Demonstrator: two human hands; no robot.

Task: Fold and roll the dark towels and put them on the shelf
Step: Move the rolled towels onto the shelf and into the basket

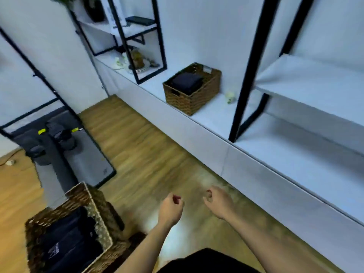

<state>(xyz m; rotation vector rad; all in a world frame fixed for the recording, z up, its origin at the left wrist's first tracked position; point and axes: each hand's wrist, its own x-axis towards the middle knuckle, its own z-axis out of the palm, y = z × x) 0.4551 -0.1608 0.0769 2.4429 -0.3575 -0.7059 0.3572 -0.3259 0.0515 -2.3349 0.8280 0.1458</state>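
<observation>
Both hands hold nothing, the left hand (171,208) and right hand (217,201) loosely curled over the floor, and the dark towels (67,245) lie in the basket (98,211) left of the left hand, the nearer one, while the shelf (216,113) is further ahead.

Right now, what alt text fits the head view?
Both hands, left hand and right hand, hang loosely curled and empty over a wood floor; a basket of dark towels sits lower left, another basket on the white shelf.
</observation>
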